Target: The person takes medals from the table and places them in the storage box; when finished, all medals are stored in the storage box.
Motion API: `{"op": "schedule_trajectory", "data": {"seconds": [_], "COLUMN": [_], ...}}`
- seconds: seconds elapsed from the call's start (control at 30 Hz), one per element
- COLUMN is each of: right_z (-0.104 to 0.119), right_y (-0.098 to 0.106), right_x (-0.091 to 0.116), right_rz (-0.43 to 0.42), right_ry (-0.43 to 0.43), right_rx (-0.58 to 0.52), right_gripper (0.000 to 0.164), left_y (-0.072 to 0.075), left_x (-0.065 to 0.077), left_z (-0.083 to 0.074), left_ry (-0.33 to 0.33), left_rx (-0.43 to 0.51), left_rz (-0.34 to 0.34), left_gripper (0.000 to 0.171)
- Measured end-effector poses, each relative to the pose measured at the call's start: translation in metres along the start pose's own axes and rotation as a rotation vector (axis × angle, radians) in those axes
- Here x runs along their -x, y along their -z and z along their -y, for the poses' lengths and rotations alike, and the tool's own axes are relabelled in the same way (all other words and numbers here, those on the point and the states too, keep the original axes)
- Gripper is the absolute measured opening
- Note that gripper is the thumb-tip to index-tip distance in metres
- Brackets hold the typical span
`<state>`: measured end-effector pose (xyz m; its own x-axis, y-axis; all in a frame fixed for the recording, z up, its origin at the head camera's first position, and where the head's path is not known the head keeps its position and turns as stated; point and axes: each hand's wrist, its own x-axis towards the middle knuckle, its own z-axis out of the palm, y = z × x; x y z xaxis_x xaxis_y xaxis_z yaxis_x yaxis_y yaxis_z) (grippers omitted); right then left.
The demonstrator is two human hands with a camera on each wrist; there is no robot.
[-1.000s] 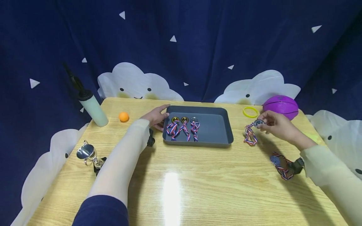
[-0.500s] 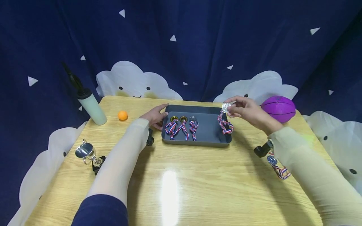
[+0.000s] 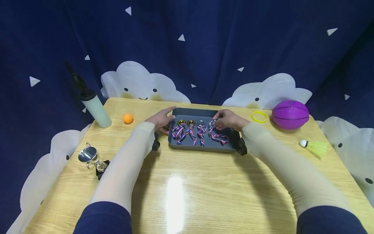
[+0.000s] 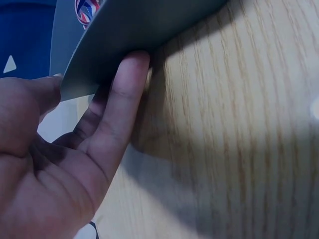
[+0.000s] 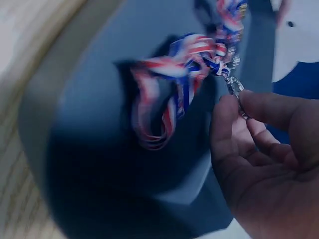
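A dark grey tray holds two gold-coloured medals and a silver medal in a row, each on a red, white and blue ribbon. My right hand pinches another silver medal by its rim, between thumb and fingertips. That medal's ribbon trails over the tray floor, to the right of the row. My left hand holds the tray's left wall. Its thumb lies at the rim while the fingers press the outer side.
An orange ball, a pale green bottle and a silver trophy cup are on the left of the table. Rightward lie a yellow wristband, a purple ball and a shuttlecock.
My right hand has carried the silver medal leftward from the table's right side into the tray. The medal seen earlier near my right wrist is out of sight. My left hand stays put.
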<state>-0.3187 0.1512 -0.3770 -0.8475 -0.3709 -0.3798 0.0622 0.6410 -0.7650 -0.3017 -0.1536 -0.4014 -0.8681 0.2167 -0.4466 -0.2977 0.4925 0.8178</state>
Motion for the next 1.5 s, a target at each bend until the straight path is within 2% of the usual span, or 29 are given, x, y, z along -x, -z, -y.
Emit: {"op": "schedule_trajectory", "data": {"seconds": [0.07, 0.23, 0.33, 0.7, 0.87, 0.97, 1.07, 1.2, 1.33, 1.5], "right_z": [0.0, -0.002, -0.001, -0.002, 0.002, 0.007, 0.01, 0.0, -0.031, -0.082], "right_y": [-0.002, -0.006, -0.009, -0.02, -0.018, -0.006, 0.015, 0.048, 0.075, 0.09], "right_x": [-0.005, -0.012, -0.014, -0.023, -0.015, -0.003, 0.017, 0.054, 0.096, 0.139], "right_rz": [-0.017, -0.108, -0.135, -0.139, -0.156, -0.188, -0.211, -0.174, -0.118, -0.09], "right_ry": [-0.01, 0.007, 0.012, 0.049, 0.114, 0.201, 0.288, 0.319, 0.272, 0.24], "right_rx": [0.043, 0.298, 0.396, 0.476, 0.514, 0.489, 0.449, 0.416, 0.399, 0.431], "right_gripper": [0.018, 0.016, 0.018, 0.018, 0.017, 0.016, 0.015, 0.014, 0.014, 0.009], "left_y": [0.001, 0.001, 0.001, 0.0, 0.0, 0.001, 0.001, 0.001, 0.0, -0.001], "left_x": [0.0, 0.003, 0.003, -0.002, -0.002, -0.002, -0.003, -0.003, -0.001, 0.002], "left_z": [0.0, -0.002, -0.002, 0.003, 0.003, 0.003, 0.004, 0.004, 0.001, -0.001], "left_ry": [0.001, -0.001, 0.004, 0.013, 0.013, 0.006, 0.002, 0.007, 0.002, 0.001], "left_rx": [0.005, 0.006, 0.004, 0.002, 0.001, 0.004, 0.001, 0.0, -0.002, -0.008], "left_rz": [0.001, 0.005, 0.003, 0.002, 0.002, 0.001, 0.004, 0.003, 0.003, 0.001], "left_gripper": [0.06, 0.059, 0.059, 0.06, 0.06, 0.06, 0.06, 0.061, 0.061, 0.06]}}
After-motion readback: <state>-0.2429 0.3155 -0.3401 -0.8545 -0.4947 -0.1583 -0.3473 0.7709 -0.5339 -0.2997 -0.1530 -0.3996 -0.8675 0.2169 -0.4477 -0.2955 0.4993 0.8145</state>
